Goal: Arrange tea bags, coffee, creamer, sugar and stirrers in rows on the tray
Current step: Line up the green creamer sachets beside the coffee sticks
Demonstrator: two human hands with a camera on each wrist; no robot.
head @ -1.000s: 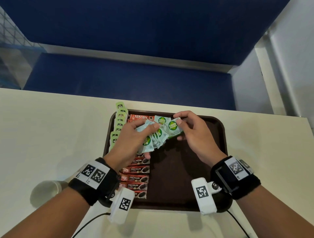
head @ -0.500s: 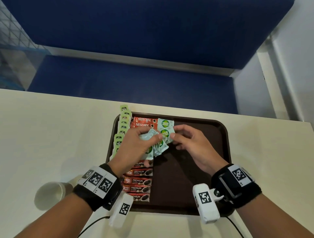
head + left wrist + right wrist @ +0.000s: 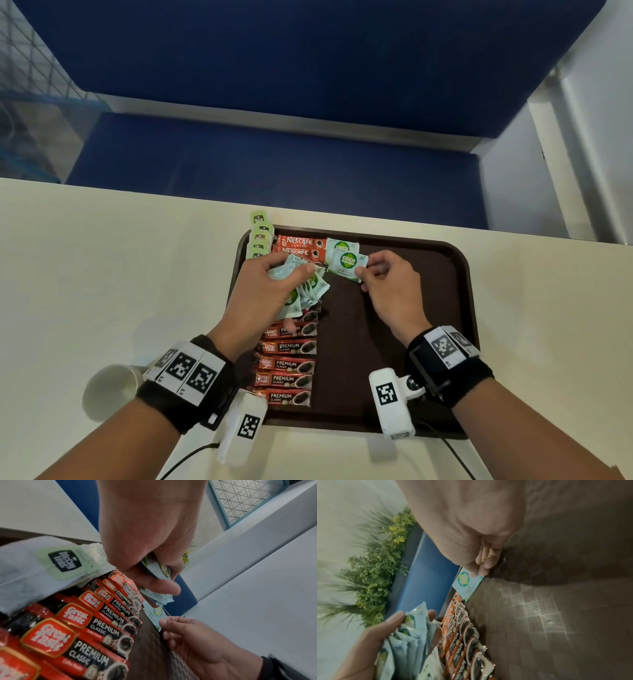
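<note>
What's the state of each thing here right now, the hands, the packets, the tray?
Left hand: grips a fanned bunch of sugar sachets.
Right hand: pinches one Coco sachet, low at the tray's far end.
Coffee sticks: lying flat in a row.
Tea bags: lined along the left rim.
Tray: right half bare.

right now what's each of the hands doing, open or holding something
Left hand: closed around a fanned bunch of pale Coco sachets.
Right hand: pinching the edge of a single Coco sachet lying on the tray.
</note>
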